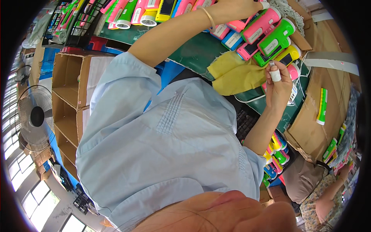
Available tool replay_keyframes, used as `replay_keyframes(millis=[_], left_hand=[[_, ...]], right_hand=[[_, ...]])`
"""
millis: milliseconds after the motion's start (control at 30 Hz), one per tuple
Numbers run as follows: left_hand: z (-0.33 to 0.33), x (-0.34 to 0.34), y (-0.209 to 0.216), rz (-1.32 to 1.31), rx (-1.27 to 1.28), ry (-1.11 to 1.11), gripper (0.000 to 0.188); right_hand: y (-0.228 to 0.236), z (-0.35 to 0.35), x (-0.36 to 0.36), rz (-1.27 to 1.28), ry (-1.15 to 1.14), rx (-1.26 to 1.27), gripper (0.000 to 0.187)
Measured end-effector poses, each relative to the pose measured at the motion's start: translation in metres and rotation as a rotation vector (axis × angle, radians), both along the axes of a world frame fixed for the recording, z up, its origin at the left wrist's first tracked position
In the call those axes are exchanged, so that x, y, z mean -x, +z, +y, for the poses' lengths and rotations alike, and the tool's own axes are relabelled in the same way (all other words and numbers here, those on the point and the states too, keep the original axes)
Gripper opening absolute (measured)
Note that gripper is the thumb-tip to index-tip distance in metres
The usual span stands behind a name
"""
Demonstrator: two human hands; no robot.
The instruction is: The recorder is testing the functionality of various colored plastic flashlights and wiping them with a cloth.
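My left hand (240, 9), with a bangle at the wrist, reaches across the top of the view over several flashlights. Its far fingers are partly cut off by the picture's edge, with a white bit at the fingertips. My right hand (279, 86) is raised beside a yellow cloth (235, 73), fingers bent in a pinch. A white wrap (275, 75) shows on one of its fingers; whatever the fingertips hold is too small to make out. Just beyond it lie a green flashlight (276, 38), a pink flashlight (261, 26) and a yellow flashlight (289, 55).
Flashlights lie in a row along the green table (193, 54). A white cable (251, 99) loops near the cloth. Cardboard (309, 131) borders the right side, with a lone green flashlight (322, 106) on it. Cardboard compartments (67, 77) and a fan (36, 116) stand left. Another person (322, 197) is at lower right.
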State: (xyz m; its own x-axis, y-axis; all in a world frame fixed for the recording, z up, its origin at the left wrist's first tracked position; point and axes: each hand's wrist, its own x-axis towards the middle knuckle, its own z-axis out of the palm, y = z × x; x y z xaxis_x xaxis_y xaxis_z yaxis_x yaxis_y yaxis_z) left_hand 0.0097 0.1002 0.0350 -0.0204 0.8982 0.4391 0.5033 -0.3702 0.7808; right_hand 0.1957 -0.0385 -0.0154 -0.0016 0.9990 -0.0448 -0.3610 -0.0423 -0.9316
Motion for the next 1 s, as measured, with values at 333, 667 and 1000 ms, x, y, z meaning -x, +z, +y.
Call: replay_keyframes(millis=[333,667,1000], left_hand=[[-0.029,0.012,-0.019,-1.338,0.916,-1.132,0.036],[-0.069,0.013,-0.018,-1.066,0.488,-0.771,0.050],[-0.072,0.005,-0.043,-1.831,0.729,-1.133,0.056]], right_hand=[[0.022,0.022,0.035,-0.560,-0.219,-0.320,0.011],[0.061,-0.004,0.050,-0.682,0.339,-0.447,0.019],[0.026,-0.034,0.063,-0.941,0.241,-1.242,0.033]])
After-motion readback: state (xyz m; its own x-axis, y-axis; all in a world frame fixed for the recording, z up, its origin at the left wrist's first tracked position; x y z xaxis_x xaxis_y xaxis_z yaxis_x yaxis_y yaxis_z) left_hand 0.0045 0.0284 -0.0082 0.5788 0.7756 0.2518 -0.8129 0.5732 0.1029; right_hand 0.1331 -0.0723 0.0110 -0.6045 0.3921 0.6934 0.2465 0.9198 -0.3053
